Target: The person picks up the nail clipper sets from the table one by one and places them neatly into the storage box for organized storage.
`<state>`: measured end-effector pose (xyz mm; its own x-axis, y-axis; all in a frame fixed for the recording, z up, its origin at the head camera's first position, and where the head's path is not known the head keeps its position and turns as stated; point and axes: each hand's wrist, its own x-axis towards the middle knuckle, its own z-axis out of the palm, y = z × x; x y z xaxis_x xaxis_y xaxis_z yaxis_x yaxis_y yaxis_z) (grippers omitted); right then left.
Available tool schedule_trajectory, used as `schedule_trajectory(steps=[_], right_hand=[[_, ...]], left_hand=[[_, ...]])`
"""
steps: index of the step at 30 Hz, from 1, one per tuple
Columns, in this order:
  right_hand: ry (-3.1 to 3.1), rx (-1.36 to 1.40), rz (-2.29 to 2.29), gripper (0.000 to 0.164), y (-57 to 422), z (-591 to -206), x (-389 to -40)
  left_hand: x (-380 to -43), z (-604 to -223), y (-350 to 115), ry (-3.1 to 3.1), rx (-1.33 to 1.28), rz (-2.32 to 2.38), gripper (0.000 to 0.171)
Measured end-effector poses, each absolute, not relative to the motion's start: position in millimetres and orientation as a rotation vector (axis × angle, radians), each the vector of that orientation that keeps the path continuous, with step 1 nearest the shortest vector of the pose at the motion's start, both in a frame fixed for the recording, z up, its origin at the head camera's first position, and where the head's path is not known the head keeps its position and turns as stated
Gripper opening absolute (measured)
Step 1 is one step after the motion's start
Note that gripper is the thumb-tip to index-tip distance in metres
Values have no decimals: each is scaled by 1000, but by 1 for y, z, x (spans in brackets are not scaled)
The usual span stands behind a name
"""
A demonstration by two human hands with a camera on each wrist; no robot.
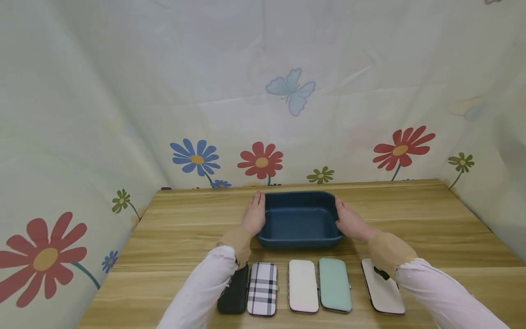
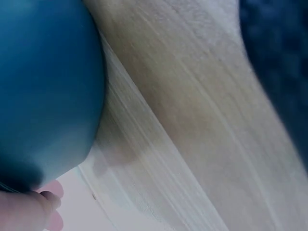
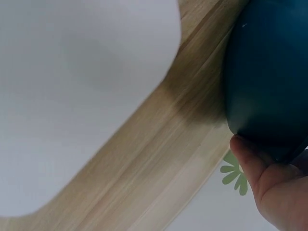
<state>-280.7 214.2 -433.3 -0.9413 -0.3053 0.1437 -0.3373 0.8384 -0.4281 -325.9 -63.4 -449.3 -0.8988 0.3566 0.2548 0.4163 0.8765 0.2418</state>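
A dark blue rectangular baking dish [image 1: 302, 240] is near the back of the table in the head view, with its hollow inside showing. My left hand [image 1: 255, 214] holds it by the left side, and my right hand [image 1: 354, 222] holds the opposite side. In the left wrist view, fingertips [image 2: 54, 202] show at the edge of the dish [image 2: 45, 91]. The right thumb [image 3: 243, 151] presses against the dish [image 3: 269, 72] in the right wrist view.
Along the front of the wooden table [image 1: 185, 228] lie flat clasp cases: black [image 1: 233, 292], plaid [image 1: 262, 289], pale cream [image 1: 303, 286], mint green [image 1: 334, 285] and off-white [image 1: 382, 290]. Both forearms pass over this row. A flowered curtain [image 1: 345, 128] hangs behind.
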Motion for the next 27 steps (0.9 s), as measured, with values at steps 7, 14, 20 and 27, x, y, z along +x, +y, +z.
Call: schedule_trajectory(steps=[7, 14, 20, 27], right_hand=[[-2935, 513, 766, 64, 217, -435, -282], [-2922, 576, 876, 63, 222, -432, -279], [-2911, 613, 988, 59, 229, -429, -283], [-2922, 493, 1074, 47, 235, -419, -282]], left_hand=[[-327, -450, -62, -2824, -575, -427, 49], [-324, -448, -59, -2834, -530, -399, 46], [-324, -447, -58, -2840, -514, -379, 47], [-324, -448, -58, -2852, -489, -391, 48]])
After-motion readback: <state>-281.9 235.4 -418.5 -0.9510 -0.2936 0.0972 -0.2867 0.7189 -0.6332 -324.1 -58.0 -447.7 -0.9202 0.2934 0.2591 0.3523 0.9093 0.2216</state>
